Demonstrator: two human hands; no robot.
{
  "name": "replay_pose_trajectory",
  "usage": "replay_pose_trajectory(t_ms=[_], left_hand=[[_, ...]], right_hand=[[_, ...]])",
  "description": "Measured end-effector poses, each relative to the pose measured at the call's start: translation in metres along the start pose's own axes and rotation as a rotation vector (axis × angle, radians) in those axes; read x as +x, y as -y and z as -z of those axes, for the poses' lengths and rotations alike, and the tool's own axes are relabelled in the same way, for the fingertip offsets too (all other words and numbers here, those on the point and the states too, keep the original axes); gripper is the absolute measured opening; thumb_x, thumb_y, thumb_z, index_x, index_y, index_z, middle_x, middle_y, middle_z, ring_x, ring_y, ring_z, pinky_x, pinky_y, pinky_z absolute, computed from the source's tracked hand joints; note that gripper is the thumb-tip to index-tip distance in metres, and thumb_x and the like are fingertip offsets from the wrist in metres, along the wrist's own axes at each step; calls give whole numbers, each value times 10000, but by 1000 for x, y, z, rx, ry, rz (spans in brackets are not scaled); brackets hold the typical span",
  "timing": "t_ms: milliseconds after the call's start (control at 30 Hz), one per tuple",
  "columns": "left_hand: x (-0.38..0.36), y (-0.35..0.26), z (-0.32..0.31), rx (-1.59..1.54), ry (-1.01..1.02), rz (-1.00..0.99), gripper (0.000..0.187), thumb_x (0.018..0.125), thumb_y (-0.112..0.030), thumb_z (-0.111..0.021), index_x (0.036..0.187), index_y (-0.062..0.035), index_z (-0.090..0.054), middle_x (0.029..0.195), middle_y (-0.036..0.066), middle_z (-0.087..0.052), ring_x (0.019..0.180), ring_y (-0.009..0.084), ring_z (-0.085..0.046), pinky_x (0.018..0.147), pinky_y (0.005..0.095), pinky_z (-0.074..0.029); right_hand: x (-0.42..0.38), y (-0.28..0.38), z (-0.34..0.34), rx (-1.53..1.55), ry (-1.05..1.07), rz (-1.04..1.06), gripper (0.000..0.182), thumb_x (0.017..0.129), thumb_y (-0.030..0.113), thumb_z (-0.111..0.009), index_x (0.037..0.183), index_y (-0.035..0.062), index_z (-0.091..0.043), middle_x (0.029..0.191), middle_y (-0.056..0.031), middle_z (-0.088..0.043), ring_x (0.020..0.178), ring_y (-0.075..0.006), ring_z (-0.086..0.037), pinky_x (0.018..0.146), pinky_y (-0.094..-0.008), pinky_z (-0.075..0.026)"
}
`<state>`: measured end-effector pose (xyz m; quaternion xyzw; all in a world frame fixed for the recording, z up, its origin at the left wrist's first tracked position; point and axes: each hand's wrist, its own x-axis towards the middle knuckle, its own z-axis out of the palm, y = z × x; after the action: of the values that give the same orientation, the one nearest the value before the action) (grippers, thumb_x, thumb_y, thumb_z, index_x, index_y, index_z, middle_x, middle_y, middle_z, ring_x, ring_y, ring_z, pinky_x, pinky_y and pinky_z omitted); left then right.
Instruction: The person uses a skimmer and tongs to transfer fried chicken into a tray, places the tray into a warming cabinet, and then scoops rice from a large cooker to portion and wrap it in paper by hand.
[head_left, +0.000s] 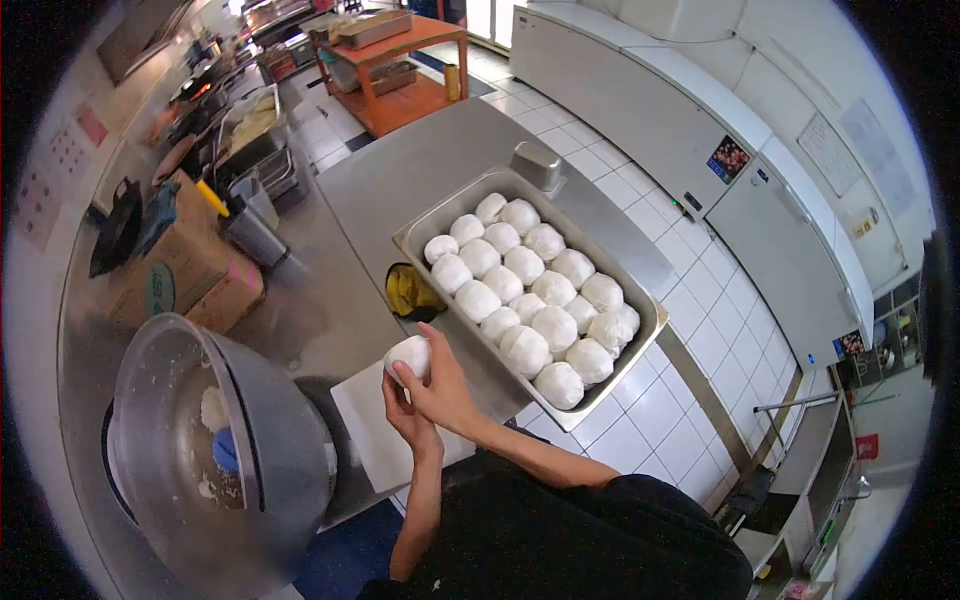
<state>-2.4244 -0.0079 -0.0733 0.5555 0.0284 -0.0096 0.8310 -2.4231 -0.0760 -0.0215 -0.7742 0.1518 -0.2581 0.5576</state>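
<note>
A metal tray (pixel 652 322) packed with white dough balls (pixel 540 285) is sitting askew at the right edge of the steel counter (pixel 420 170), one corner hanging over the tiled floor (pixel 690 300). A big mixing bowl (pixel 215 450) is standing at the near left corner, and cardboard boxes (pixel 185 265) are lying along the left edge. Beyond the far edge an orange cart (pixel 400 70) is carrying trays.
</note>
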Motion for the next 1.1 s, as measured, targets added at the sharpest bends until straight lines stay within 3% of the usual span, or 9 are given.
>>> replay_pose_trajectory(t_ms=[233, 433, 567, 600, 700, 833, 933, 967, 1100], left_hand=[[-16, 6, -71, 106, 409, -144, 545, 875, -139, -624, 1328, 60, -396, 1266, 133, -486, 1185, 223, -475, 1005, 328, -367], [-27, 27, -126, 81, 694, -25, 486, 909, -107, -569, 1327, 72, -398, 1278, 132, -492, 1177, 204, -486, 991, 321, -393], [-23, 41, -159, -61, 814, 130, 522, 907, -108, -571, 1359, 49, -364, 1312, 169, -475, 1202, 228, -481, 1011, 351, -391], [-23, 39, -164, 57, 835, 119, 538, 899, -110, -582, 1372, 21, -364, 1347, 172, -452, 1228, 233, -464, 1034, 355, -369], [-18, 22, -148, 367, 844, -55, 579, 876, -111, -610, 1392, -28, -362, 1396, 182, -414, 1267, 250, -438, 1065, 372, -340], [-17, -102, -89, 740, 872, -253, 589, 856, -132, -612, 1395, -83, -381, 1322, 181, -482, 1208, 321, -479, 1042, 402, -367], [-15, -216, -36, 990, 768, -268, 535, 859, -125, -604, 1364, -88, -434, 1231, 144, -559, 1127, 281, -539, 984, 391, -413], [-14, -244, -18, 987, 655, -358, 470, 862, -126, -598, 1319, -90, -494, 1165, 117, -604, 1060, 269, -578, 932, 385, -446], [14, -335, 58, 1406, 248, -398, 295, 857, -139, -588, 1146, -85, -613, 929, 147, -651, 878, 289, -643, 781, 397, -505]], right_hand=[[20, -12, 90, -20, -135, -125, 645, 764, 338, -746, 1219, -14, -454, 1135, -248, -547, 1051, -367, -547, 892, -421, -434], [37, -49, 172, 31, -169, -88, 415, 750, 217, -754, 1078, 70, -547, 865, -73, -644, 802, -133, -604, 716, -287, -494], [61, -97, 219, 6, -242, -83, 296, 755, 191, -746, 956, 38, -592, 869, -70, -614, 846, -151, -564, 784, -296, -455], [67, -110, 227, 7, -215, -126, 283, 779, 219, -733, 963, 57, -591, 854, -58, -590, 770, -130, -551, 662, -272, -470], [83, -132, 235, -292, -189, -185, 459, 735, 340, -760, 1003, 5, -596, 929, -144, -631, 916, -247, -583, 847, -347, -444], [91, -186, 240, -899, -132, -174, 600, 721, 387, -749, 1148, 1, -579, 1125, -216, -603, 1064, -367, -556, 924, -430, -427], [102, -167, 235, -793, 66, -133, 594, 746, 324, -741, 1184, -33, -559, 1118, -247, -609, 1041, -381, -577, 905, -426, -441], [99, -205, 235, -816, -11, 37, 591, 739, 293, -742, 1193, -37, -556, 1087, -254, -622, 1029, -382, -587, 898, -420, -447], [102, -142, 227, -891, 245, -143, 532, 751, 295, -715, 1133, -39, -558, 980, -224, -652, 913, -410, -614, 812, -437, -473]])
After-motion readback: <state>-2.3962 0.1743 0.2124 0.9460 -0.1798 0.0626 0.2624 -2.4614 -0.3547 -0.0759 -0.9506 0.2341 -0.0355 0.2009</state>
